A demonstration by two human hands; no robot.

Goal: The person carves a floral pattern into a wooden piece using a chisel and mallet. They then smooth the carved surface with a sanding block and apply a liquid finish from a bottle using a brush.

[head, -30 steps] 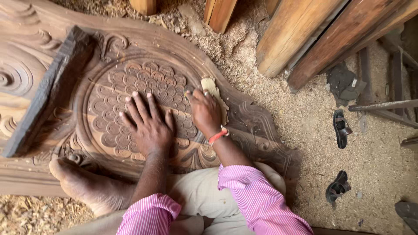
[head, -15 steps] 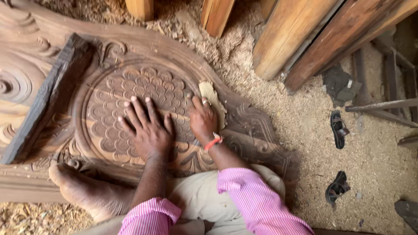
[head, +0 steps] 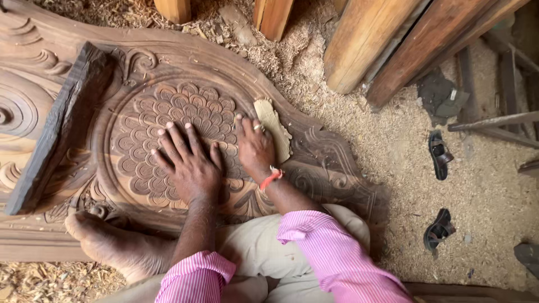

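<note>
A large carved wooden panel point(head: 168, 73) with a round scale-pattern medallion lies on the sawdust floor. My left hand point(head: 188, 163) rests flat on the medallion, fingers spread. Just right of it, my right hand point(head: 254, 147), with an orange band at the wrist, presses a tan piece of sandpaper point(head: 275, 130) against the carving at the medallion's right edge. My bare foot point(head: 115, 247) rests on the panel's lower border.
A dark rough wooden block point(head: 56, 129) lies slanted across the panel's left side. Thick timber beams point(head: 387, 45) stand at the top right. Two dark sandals point(head: 439, 154) lie on the sawdust to the right. Wood shavings cover the ground.
My right hand has slid the sandpaper upward along the medallion's right edge. My left hand has stayed flat on the carving.
</note>
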